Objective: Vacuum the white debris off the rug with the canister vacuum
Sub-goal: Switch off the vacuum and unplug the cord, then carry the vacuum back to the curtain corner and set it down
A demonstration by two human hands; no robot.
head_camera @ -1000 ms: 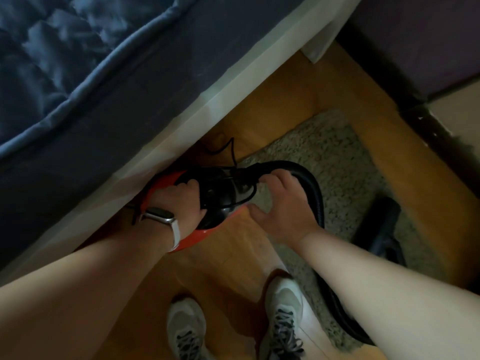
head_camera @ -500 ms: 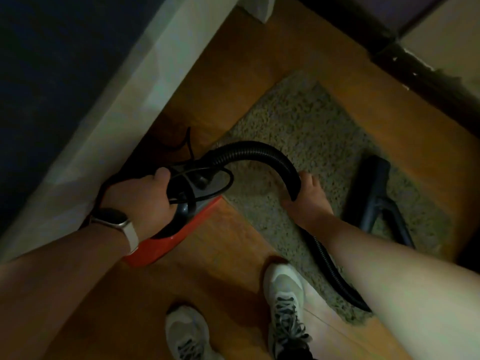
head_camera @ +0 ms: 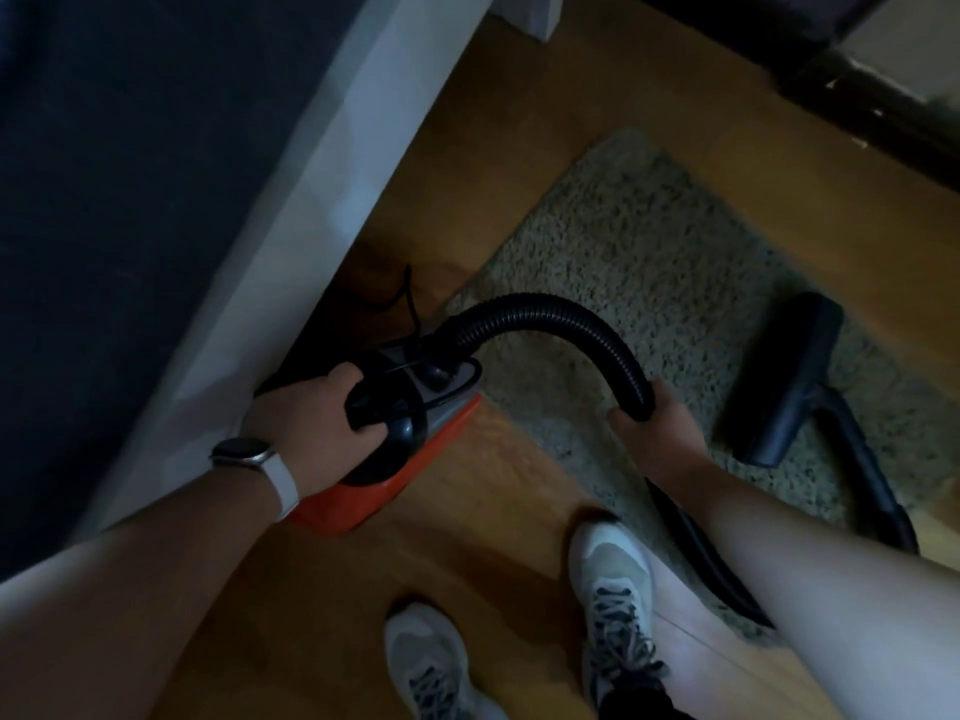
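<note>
Dim light, view looking down. Nearest: two white shoes (head_camera: 613, 589) on the wooden floor (head_camera: 467, 517), below and between both hands.

Left hand (head_camera: 311, 423): fingers clamped around the black handle (head_camera: 374, 402) on top of the canister vacuum (head_camera: 363, 504). A watch (head_camera: 241, 452) with a pale strap sits on that wrist. The vacuum's orange body rests on the floor directly under this hand, its front corner touching the rug's near edge.

Right hand (head_camera: 660, 433): fingers wrapped around the black ribbed hose (head_camera: 571, 319). The hose arches from the vacuum's front, over the rug, and down into this hand. It then passes behind the forearm.

The speckled rug (head_camera: 649, 241) lies under and beyond the right hand. Debris cannot be told apart from the pile. A black floor nozzle (head_camera: 789, 376) lies on the rug, right of the right hand.

Beyond the left hand: a thin black cord (head_camera: 410, 298), then the white bed frame (head_camera: 322, 200).
</note>
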